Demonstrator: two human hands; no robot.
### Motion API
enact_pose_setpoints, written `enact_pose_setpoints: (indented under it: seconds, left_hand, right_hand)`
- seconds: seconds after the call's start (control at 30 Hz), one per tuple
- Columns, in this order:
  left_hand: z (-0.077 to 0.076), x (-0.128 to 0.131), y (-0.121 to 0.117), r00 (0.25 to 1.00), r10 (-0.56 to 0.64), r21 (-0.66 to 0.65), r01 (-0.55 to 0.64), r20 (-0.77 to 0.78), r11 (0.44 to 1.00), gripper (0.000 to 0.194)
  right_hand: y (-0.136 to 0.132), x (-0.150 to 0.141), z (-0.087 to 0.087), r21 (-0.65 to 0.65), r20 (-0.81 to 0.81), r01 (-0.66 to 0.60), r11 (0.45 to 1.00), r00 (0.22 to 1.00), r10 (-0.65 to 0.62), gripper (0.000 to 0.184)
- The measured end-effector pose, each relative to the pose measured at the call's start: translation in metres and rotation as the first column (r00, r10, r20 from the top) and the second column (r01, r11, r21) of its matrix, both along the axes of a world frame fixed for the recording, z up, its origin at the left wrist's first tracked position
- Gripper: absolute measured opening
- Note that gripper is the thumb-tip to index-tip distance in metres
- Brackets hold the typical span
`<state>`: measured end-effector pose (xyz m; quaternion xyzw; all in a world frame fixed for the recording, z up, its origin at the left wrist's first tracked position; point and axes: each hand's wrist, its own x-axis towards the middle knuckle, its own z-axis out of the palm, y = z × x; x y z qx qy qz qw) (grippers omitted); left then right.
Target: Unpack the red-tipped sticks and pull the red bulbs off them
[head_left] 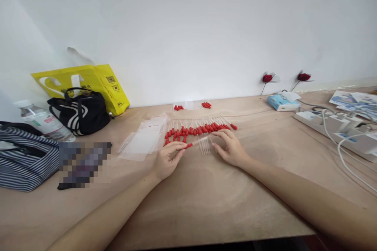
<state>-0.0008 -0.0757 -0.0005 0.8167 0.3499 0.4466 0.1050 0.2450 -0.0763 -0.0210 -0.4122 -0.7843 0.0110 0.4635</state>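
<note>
My left hand pinches a dropper by its red rubber bulb. Its clear tube points right, toward my right hand. There the thumb and index finger are apart, close to the tube's tip; whether they touch it is too faint to tell. Several bare clear tubes lie side by side between my hands. Just behind is a long row of red-bulbed droppers, their pale tubes pointing to the wall. Left of the row, flat clear zip bags lie in an overlapping stack.
Small bags with red bulbs lie by the wall. At left stand a yellow bag, a black pouch, a bottle and a striped bag. At right are a tissue pack and a power strip with cables.
</note>
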Motion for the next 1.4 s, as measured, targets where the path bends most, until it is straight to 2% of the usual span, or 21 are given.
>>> enact_pose_setpoints:
  seconds: [0.13, 0.2, 0.3, 0.5, 0.63, 0.8, 1.0, 1.23, 1.4]
  left_hand:
    - [-0.002, 0.000, -0.001, 0.992, -0.120, -0.104, 0.114, -0.046, 0.988, 0.014]
    - [-0.002, 0.003, 0.000, 0.986, -0.148, -0.112, 0.140, -0.073, 0.984, 0.015]
    - [-0.001, 0.007, 0.001, 0.979, -0.179, -0.111, 0.167, -0.102, 0.980, 0.015]
    - [0.001, 0.010, -0.002, 0.967, -0.208, -0.089, 0.197, -0.147, 0.976, 0.018]
    - [0.000, 0.015, -0.003, 0.955, -0.128, -0.060, 0.116, -0.267, 0.991, 0.031]
    - [-0.005, 0.023, -0.001, 0.918, -0.162, -0.107, 0.132, -0.363, 0.986, 0.025]
    - [-0.008, 0.023, -0.001, 0.927, -0.138, -0.083, 0.116, -0.349, 0.990, 0.021]
    - [0.001, 0.022, -0.006, 0.902, -0.112, -0.131, 0.062, -0.416, 0.989, 0.014]
    - [0.005, 0.023, -0.008, 0.887, -0.146, -0.159, 0.083, -0.438, 0.984, 0.015]
  right_hand:
    - [-0.009, 0.004, 0.004, 0.063, 0.180, -0.083, 0.995, 0.981, 0.071, 0.046]
    - [-0.013, 0.004, 0.005, 0.073, 0.278, -0.129, 0.989, 0.955, 0.104, 0.043]
    - [-0.014, 0.001, 0.005, 0.075, 0.358, -0.149, 0.986, 0.927, 0.113, 0.028]
    - [-0.008, -0.010, 0.002, 0.064, 0.345, -0.171, 0.983, 0.928, 0.139, 0.019]
    - [-0.008, -0.012, 0.003, 0.065, 0.342, -0.180, 0.982, 0.928, 0.147, 0.019]
    - [-0.009, -0.012, 0.003, 0.078, 0.344, -0.211, 0.974, 0.923, 0.172, 0.019]
    - [-0.006, -0.017, -0.004, 0.115, 0.304, -0.207, 0.972, 0.938, 0.164, 0.022]
    - [-0.006, -0.016, -0.007, 0.105, 0.292, -0.250, 0.962, 0.933, 0.211, 0.019]
    - [-0.009, -0.016, -0.006, 0.097, 0.286, -0.296, 0.950, 0.923, 0.259, 0.021]
